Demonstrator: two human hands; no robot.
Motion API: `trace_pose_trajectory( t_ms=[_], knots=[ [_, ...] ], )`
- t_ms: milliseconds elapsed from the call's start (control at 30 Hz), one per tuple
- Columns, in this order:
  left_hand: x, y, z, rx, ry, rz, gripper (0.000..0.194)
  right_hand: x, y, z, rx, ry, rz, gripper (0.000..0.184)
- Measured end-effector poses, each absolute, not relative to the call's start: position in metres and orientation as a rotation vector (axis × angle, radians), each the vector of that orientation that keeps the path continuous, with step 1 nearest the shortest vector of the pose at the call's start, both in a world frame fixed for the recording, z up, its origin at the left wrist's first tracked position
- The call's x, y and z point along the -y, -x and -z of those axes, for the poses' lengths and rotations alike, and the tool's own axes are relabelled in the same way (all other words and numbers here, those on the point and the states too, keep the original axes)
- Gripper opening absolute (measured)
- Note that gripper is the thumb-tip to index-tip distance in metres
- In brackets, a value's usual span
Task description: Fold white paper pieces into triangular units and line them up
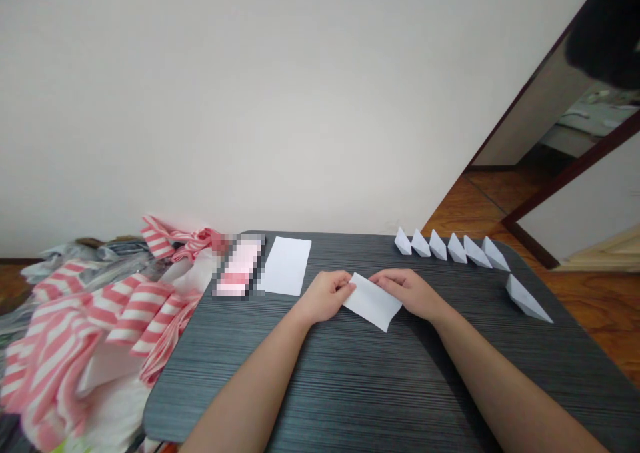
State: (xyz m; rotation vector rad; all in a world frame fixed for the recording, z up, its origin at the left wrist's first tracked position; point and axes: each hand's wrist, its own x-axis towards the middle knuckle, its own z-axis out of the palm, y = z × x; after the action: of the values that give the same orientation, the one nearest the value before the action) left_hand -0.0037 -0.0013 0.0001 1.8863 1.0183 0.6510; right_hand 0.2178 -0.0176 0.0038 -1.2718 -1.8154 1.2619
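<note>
A white sheet of paper (pixel 373 303), seemingly folded, is held tilted above the dark table between my two hands. My left hand (pixel 327 296) pinches its left corner, thumb on top. At the upper right edge, my right hand (pixel 407 293) grips the paper, with its fingers partly behind the sheet. Flat on the table to the left lies a white paper stack or sheet (pixel 287 266); its thickness is unclear. Several folded white paper boats (pixel 439 246) stand in a row at the back right, and one more paper boat (pixel 527 299) sits nearer, by the right edge.
The dark wood-grain table (pixel 350 386) has rounded corners and meets a white wall (pixel 250 106). A blurred-out pinkish rectangular object (pixel 240 266) lies at its left. Red-and-white striped cloth (pixel 145 306) is heaped beside the table. A doorway opens over wooden floor (pixel 465 199) at right.
</note>
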Motion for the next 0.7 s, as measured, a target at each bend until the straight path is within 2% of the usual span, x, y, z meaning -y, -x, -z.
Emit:
trace_pose_trajectory(
  t_ms=[233, 367, 533, 700],
  knots=[
    [0.003, 0.004, -0.003, -0.994, -2.109, -0.534, 0.025, 0.015, -0.21, 0.002, 1.807, 1.297, -1.417, 0.029],
    [0.003, 0.004, -0.003, -0.977, -2.167, -0.518, 0.026, 0.016, -0.203, 0.004, 1.833, 1.326, -1.301, 0.024],
    [0.003, 0.004, -0.001, -0.98, -2.19, -0.497, 0.026, 0.015, -0.199, 0.005, 1.912, 1.386, -1.09, 0.027],
    [0.003, 0.004, -0.001, -0.96, -2.196, -0.475, 0.026, 0.014, -0.196, 0.006, 1.955, 1.32, -1.047, 0.022]
  ],
)
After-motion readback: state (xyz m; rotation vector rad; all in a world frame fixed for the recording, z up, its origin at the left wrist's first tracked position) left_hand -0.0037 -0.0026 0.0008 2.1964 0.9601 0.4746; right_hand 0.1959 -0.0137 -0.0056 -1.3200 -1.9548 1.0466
